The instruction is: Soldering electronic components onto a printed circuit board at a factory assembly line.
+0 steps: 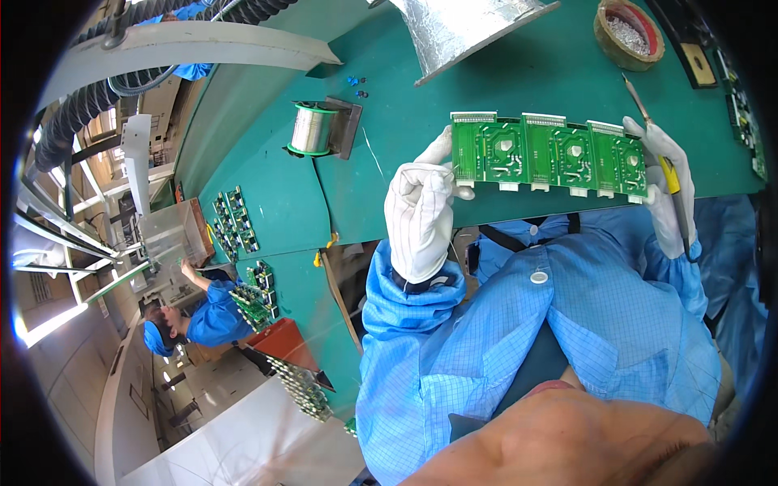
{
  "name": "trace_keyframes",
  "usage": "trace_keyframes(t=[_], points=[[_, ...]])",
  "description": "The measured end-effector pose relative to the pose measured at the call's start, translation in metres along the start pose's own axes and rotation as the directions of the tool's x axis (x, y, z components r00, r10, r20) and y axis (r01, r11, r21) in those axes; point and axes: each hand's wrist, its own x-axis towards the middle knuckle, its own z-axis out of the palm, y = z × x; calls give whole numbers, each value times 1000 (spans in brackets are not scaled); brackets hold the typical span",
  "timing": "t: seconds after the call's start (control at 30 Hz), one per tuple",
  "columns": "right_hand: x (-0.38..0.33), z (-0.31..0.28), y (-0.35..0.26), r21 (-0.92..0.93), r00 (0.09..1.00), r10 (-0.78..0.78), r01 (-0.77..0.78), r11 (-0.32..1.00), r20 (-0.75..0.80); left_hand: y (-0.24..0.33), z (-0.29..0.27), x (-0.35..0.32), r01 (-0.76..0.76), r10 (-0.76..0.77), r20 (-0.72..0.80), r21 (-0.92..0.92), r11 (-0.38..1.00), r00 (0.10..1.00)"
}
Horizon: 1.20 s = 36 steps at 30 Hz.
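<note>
Your green circuit-board strip (553, 162) is held up in the upper right of the frame, its far face hidden. Your left hand (421, 212) grips its left end, some fingers out of sight behind it. Your right hand (663, 212) holds the right end together with a yellow-handled iron (669, 173); its exact grip is hard to make out. Over the desk (389, 97), a foil-covered piece (466, 32) is cut off by the top edge, and boards (739, 121) at far right fade into the dark rim.
</note>
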Motion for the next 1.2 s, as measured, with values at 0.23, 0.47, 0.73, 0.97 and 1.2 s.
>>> trace_keyframes(t=[0.23,0.47,0.73,0.97,1.2], points=[[1,3,-4,94,984,134,-123,988,-116,3,-2,-2,68,-48,94,-221,973,994],[3,8,-6,105,979,153,-140,985,-131,3,-5,-5,90,-66,98,-262,961,993],[2,3,-5,137,985,115,-97,986,-128,0,-2,-3,80,-59,90,-245,966,994],[-19,4,-6,-188,988,-155,157,970,25,-5,-10,22,108,-184,75,577,810,980],[-32,10,-33,-571,934,-206,342,746,290,2,27,53,10,-198,127,818,575,972]])
